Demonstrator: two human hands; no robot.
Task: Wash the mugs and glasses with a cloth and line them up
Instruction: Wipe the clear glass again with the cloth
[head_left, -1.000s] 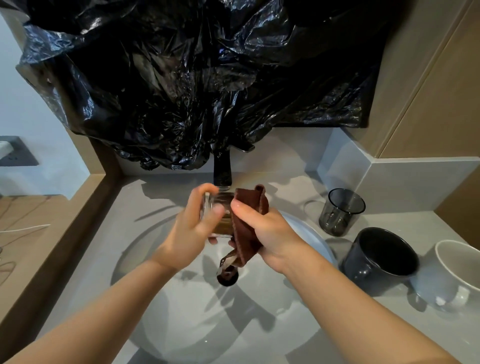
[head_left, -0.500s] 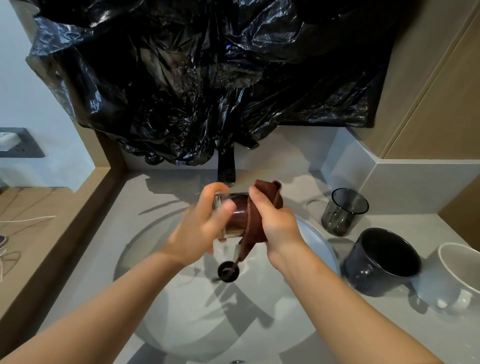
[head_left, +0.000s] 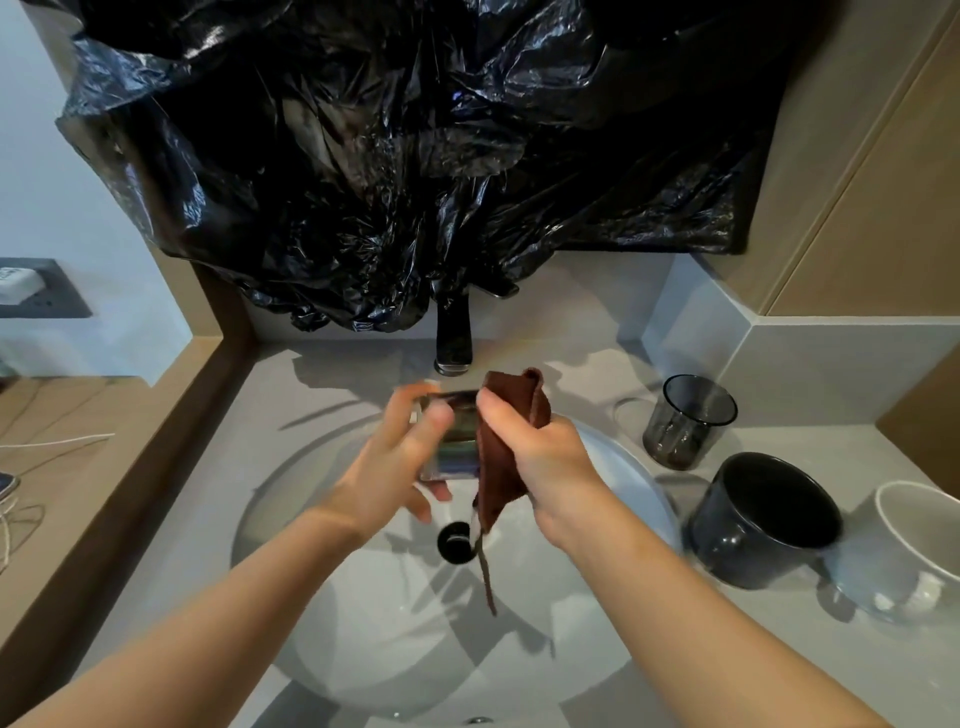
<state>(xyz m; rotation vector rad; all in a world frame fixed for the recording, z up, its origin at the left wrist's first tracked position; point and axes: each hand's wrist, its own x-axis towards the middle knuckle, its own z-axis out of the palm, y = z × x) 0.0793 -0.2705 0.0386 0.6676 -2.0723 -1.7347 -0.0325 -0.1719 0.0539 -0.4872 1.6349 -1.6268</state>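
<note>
Left hand (head_left: 392, 470): clenched round the glass (head_left: 453, 435), thumb across its near side, fingers wrapped behind and under. Grip firm, nothing loose.

Right hand (head_left: 548, 462): grasping the cloth (head_left: 511, 431). Thumb on top and fingers below pinch the brown fabric against the right side of the glass. One fold stands up above my thumb. A thin tail hangs down from my palm.

Glass position: in the air between both hands, over the back half of the basin (head_left: 395, 649) and just in front of the tap (head_left: 453, 338). It touches neither. It is blurred, so I cannot tell its tilt or which end faces up. Whether water runs from the tap I cannot tell.

Cloth tail: dangles past the drain (head_left: 456, 541) in this view. It is not clear whether it touches the basin floor.

Counter (head_left: 291, 415), right of the basin: three vessels in a row, running from back to front right.
- Tumbler (head_left: 688, 421): smoky, upright, mouth up, farthest back.
- Dark mug (head_left: 763, 519): upright, near the tumbler but apart from it, close to the basin rim.
- White mug (head_left: 904, 551): upright, just beside the dark mug and partly cut off by the frame edge. Contact between the two cannot be judged.

Above the tap: crumpled black plastic (head_left: 415, 156) covers the wall, its lower edge hanging over the tap top.
</note>
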